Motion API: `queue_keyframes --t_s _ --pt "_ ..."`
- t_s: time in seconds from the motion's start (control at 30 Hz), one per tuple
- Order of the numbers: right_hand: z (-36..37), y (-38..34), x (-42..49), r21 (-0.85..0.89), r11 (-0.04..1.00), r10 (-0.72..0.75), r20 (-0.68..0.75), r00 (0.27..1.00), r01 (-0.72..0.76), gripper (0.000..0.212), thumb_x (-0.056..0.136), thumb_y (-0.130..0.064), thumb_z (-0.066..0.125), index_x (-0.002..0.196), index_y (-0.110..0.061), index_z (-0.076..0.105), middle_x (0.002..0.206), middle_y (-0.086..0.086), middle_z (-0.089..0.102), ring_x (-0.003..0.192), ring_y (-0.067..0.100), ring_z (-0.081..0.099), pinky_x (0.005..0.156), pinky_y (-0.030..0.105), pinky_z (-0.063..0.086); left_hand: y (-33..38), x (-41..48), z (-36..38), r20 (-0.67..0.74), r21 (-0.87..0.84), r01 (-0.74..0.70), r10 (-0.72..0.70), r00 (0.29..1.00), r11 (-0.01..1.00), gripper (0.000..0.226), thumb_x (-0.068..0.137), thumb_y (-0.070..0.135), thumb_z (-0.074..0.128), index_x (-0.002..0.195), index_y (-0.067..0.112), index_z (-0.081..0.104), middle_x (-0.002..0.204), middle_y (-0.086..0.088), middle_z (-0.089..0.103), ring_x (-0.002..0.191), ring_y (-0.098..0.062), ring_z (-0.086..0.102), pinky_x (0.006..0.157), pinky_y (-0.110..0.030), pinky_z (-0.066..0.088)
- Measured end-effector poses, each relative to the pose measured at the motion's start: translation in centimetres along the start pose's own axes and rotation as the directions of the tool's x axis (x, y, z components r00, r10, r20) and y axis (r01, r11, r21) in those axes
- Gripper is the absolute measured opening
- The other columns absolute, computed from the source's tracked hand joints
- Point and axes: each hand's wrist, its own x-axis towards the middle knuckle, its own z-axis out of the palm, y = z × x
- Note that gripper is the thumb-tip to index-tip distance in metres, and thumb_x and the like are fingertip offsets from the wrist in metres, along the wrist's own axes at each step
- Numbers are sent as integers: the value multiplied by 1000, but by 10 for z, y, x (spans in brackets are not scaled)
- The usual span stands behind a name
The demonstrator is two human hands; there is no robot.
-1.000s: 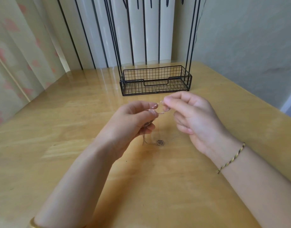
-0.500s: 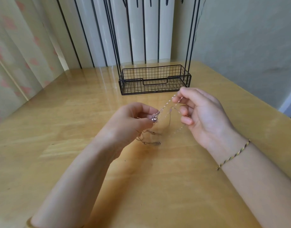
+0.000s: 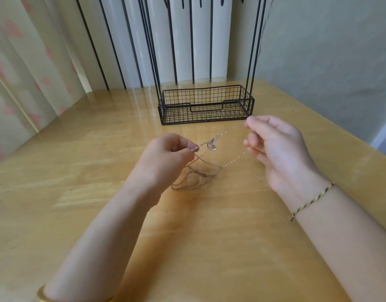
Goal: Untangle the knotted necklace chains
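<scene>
The hands have moved apart since a second ago, so the thin rose-gold necklace chains [image 3: 209, 158] are now stretched between them, and the tangle seems to loosen. The left hand [image 3: 168, 155] and the right hand [image 3: 275, 147] each pinch a strand with closed fingers; the loose loops hang between and below them, over the glossy wooden desk [image 3: 100, 171].

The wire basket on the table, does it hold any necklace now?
No, the wire basket looks empty; the chains hang between both hands.

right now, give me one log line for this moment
left hand: pinching necklace chains | right hand: pinching a strand, pulled taut | heart pendant: hanging mid-strand | tangle: still knotted | wire basket: empty
</scene>
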Motion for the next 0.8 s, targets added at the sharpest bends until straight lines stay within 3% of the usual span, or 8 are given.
queue_keyframes --t_s 0.1,0.17,0.23,0.37,0.5,0.57,0.67,0.8 --pt "1 -1 0 125 991 52 29 998 -55 16 91 -15 59 75 -15 57 42 -9 36 40 9 41 56 26 47 -3 1 0 -24 6 -26 27 999 1000 14 90 6 58 85 15 67 51 13 48 67 -20 40 54 -28 32" --pt "1 -1 0 103 994 25 23 999 -27 14 91 -15 59 78 -14 56 44 -10 33 37 7 30 41 19 38 -4 2 0 -47 34 -57 59 997 998 15 91 8 58 83 17 66 45 17 44 62 -19 41 53 -27 35" --pt "0 0 -1 11 999 -51 14 999 51 13 90 -16 61 78 -13 58 44 -14 33 36 4 25 35 16 26 -4 3 0 -97 75 -93 100 990 993 19 92 7 56 80 20 64 50 14 45 61 -15 46 53 -26 44" --pt "-4 0 0 -328 915 -223 71 972 234 10 80 -7 69 77 -15 64 55 -9 36 41 2 33 41 10 29 -4 7 -2 -216 39 -115 121 969 993 19 96 8 49 84 20 58 66 6 51 72 -17 55 70 -36 53" --pt "-3 7 2 -590 756 -292 81 953 282 26 76 3 61 76 -23 62 61 -9 38 51 7 36 46 22 32 -4 8 -3 -295 -19 -115 104 950 993 18 98 11 44 87 23 54 83 3 61 82 -14 59 62 -19 45" --pt "-4 7 3 -623 724 -345 43 938 295 21 81 -4 60 76 -24 61 59 -9 41 50 7 40 48 25 33 -2 8 -3 -314 -102 -107 69 947 989 15 98 11 42 94 18 54 88 3 66 88 -13 63 70 -19 46" --pt "-5 9 7 -527 795 -364 -17 931 301 18 87 -12 60 74 -25 59 59 -9 47 45 7 45 48 23 43 2 7 -3 -280 -291 -82 -2 960 953 14 100 11 38 103 14 52 88 3 70 89 -12 67 85 -30 50" --pt "-2 5 9 -29 998 -65 -80 995 63 11 94 -16 55 85 -12 59 67 0 47 34 6 43 48 28 53 6 4 -6 -251 -434 -83 -32 967 897 16 101 9 35 99 14 50 71 6 69 74 -9 68 81 -29 53"
